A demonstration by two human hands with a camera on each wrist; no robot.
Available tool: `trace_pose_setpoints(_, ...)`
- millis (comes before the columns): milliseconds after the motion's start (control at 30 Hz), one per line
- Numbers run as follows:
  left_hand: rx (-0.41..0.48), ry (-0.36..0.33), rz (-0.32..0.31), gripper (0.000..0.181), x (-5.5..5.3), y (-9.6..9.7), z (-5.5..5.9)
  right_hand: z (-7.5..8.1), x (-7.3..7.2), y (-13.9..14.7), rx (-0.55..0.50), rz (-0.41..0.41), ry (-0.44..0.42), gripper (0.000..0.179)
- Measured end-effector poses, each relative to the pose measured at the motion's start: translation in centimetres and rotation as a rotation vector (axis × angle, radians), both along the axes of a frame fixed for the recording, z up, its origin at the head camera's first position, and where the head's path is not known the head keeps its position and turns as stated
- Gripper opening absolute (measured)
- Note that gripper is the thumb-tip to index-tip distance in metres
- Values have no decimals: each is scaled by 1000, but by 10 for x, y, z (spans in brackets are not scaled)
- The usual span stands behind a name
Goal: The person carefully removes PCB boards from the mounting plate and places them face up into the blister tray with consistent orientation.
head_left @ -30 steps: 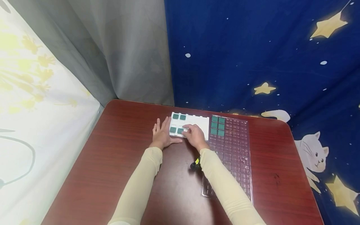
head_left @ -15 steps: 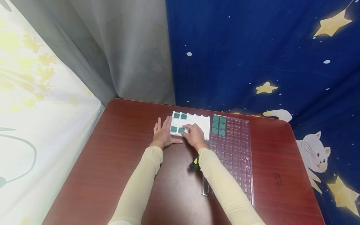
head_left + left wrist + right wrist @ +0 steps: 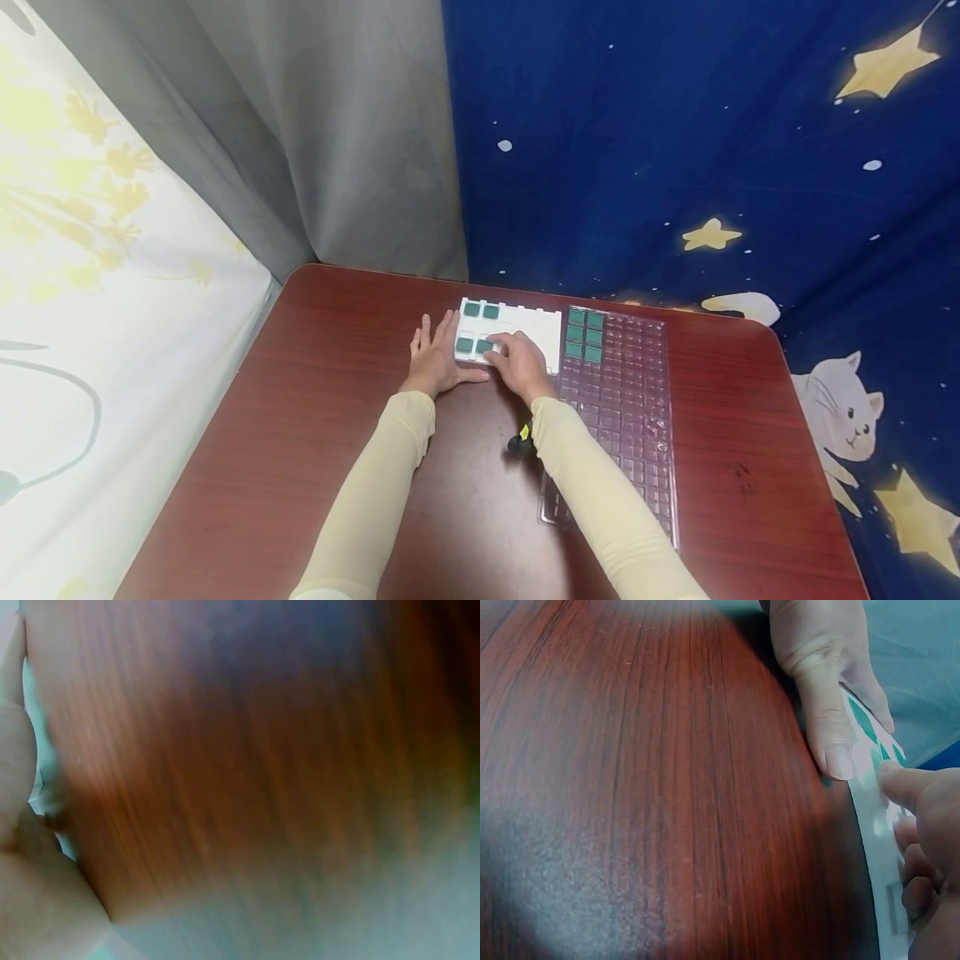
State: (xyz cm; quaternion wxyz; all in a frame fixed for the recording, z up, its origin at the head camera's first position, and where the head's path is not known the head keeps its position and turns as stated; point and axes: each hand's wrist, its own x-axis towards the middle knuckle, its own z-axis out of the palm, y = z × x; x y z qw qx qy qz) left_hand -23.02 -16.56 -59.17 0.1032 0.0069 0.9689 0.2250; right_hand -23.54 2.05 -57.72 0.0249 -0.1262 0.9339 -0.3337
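Near the table's far edge lies a white tray (image 3: 542, 333) with two green squares in its back row and two in its front row. My left hand (image 3: 435, 364) braces the tray's left end, fingers spread and thumb straight along the front edge. Thumb and index finger of my right hand (image 3: 522, 365) pinch the right-hand green square (image 3: 483, 346) of the front row, low in the tray. In the right wrist view, that hand's other fingers (image 3: 917, 862) are curled over the white surface. The left wrist view shows mostly blurred table, with part of the left hand (image 3: 22, 825) at its edge.
A clear plastic tray (image 3: 626, 400) of many small pockets lies to the right, partly under the right forearm. Several green squares (image 3: 574, 333) fill its far left corner. Curtains (image 3: 375, 167) hang right behind the brown table (image 3: 300, 400).
Both hands stay almost in place. The right finger and thumb keep hold of the same green square; the whole view shifts slightly.
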Motion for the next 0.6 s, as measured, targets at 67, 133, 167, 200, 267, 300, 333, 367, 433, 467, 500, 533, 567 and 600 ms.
trace_pose_setpoints(67,6,-6,0,143,-1,0,0,-1,0,0,-1,0,15,31)
trace_pose_setpoints(133,3,-5,-2,142,-1,0,1,0,1,0,-6,3,23,31)
trace_pose_setpoints(167,-1,0,-2,143,0,0,2,0,1,0,-8,5,26,30)
trace_pose_setpoints(200,-7,5,-3,142,0,0,3,0,1,0,-9,7,27,30)
trace_pose_setpoints(267,-20,18,-7,142,1,1,6,1,1,0,-12,11,31,30)
trace_pose_setpoints(300,-22,21,-6,142,1,1,6,2,1,0,-14,12,33,30)
trace_pose_setpoints(333,-24,23,-7,142,1,1,7,3,1,0,-12,13,33,29)
trace_pose_setpoints(367,-29,28,-8,142,2,1,7,3,2,0,-14,13,33,29)
trace_pose_setpoints(433,-35,32,-11,142,2,1,7,4,2,0,-21,12,25,29)
trace_pose_setpoints(467,-36,32,-10,142,2,1,7,4,2,0,-23,9,20,30)
trace_pose_setpoints(500,-36,31,-9,142,3,1,6,4,2,0,-26,8,14,30)
trace_pose_setpoints(533,-34,30,-8,142,3,1,6,3,2,0,-31,7,6,30)
trace_pose_setpoints(567,-32,28,-7,142,3,0,5,3,2,0,-35,6,2,31)
trace_pose_setpoints(600,-26,25,-4,142,3,0,4,2,2,0,-40,6,-4,31)
